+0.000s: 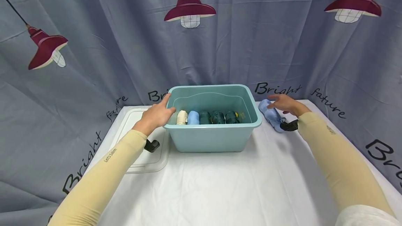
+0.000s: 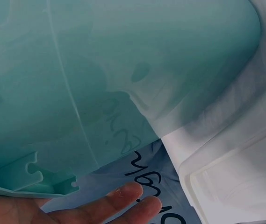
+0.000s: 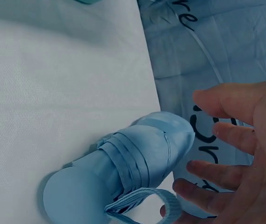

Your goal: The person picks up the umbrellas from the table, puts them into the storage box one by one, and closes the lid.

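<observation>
A teal plastic bin point(image 1: 207, 138) stands on the white table. Inside it is a row of rolled bundles: one cream point(image 1: 181, 118), one light blue point(image 1: 193, 118) and several dark green point(image 1: 218, 118). My left hand point(image 1: 157, 116) rests at the bin's left rim, thumb over the inside; in the left wrist view its fingers point(image 2: 118, 198) extend loosely outside the wall. To the bin's right lies a light-blue folded umbrella point(image 3: 137, 156) with a wrist strap point(image 3: 170, 205). My right hand point(image 1: 287, 104) hovers over it, fingers spread, gripping nothing.
A translucent white lid point(image 1: 147, 165) lies flat on the table left of the bin, partly under my left arm. A grey-blue curtain point(image 1: 235, 51) with printed lamps and lettering hangs right behind the table's back edge.
</observation>
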Demonstrator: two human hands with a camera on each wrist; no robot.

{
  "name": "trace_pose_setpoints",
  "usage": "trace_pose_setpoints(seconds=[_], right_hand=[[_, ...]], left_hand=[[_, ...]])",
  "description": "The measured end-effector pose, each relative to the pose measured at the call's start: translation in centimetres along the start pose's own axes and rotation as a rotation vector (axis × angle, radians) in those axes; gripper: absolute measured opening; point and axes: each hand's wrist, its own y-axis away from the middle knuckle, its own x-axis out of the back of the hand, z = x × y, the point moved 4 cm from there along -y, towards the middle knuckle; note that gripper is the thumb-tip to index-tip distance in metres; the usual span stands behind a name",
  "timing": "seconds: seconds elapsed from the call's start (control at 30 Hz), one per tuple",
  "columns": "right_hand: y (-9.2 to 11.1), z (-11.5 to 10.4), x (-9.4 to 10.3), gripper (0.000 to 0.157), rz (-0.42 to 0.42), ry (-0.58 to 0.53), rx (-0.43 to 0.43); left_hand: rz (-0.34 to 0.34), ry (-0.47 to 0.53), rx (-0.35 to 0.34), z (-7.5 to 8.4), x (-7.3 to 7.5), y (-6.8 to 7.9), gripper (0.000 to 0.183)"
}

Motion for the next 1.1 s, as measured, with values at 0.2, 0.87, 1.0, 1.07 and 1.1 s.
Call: trace_pose_setpoints(seconds=[0.2,0.87,1.0,1.07,1.1], right_hand=[[-0.7,1.0,-0.4,0.08,-0.017,-0.019,-0.021],[-1.7,1.7,-0.9,0.084,-0.041,-0.03,-0.056],[-1.7,1.9,-1.0,0.086,-0.051,-0.032,-0.042],[-1.6,2.0,-1.0,0.087,-0.058,-0.028,-0.032],[-1.5,2.1,-1.1,0.088,-0.062,-0.03,-0.031]], left_hand=[[-0.001,-0.006,0.003,-0.1,-0.2,0.1,0.075],[-0.009,-0.007,0.004,-0.1,-0.2,0.2,0.076],[-0.008,-0.003,0.007,0.0,-0.1,0.1,0.075],[-0.01,-0.002,0.007,0.0,-0.1,0.0,0.075],[-0.01,-0.001,0.007,0.1,-0.1,0.0,0.075]])
